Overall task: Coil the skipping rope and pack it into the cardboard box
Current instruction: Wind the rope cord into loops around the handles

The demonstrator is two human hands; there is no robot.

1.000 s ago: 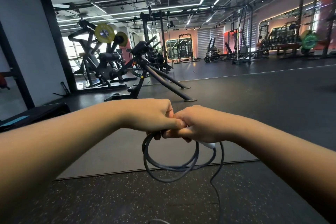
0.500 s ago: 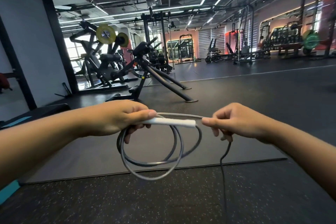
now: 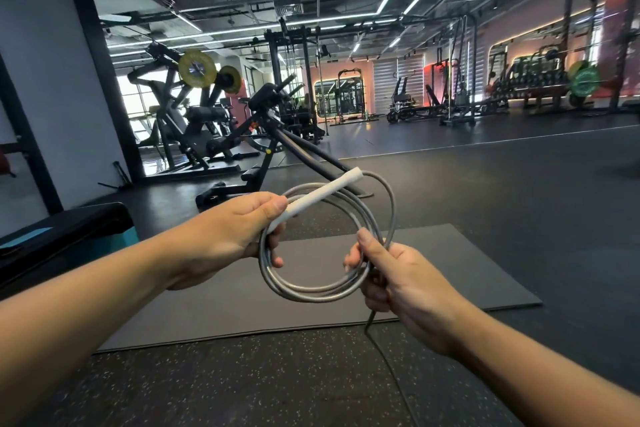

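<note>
Head camera, Sam: how much is done?
— Some. On the left, the left hand (image 3: 225,236) is curled round the white handle (image 3: 322,196) and one side of the coil.
— And the skipping rope (image 3: 311,288)?
— A few gray loops hang between both hands. The right hand (image 3: 391,277) pinches the other side.
— What's left?
— A loose tail (image 3: 375,340) drops to the floor, so more winding, I think. No cardboard box shows.

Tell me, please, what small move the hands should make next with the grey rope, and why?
Probably the right hand should draw up the trailing tail into another loop: the left hand grips the white foam handle with the grey rope coils, yet loose rope hangs floorward.
</note>
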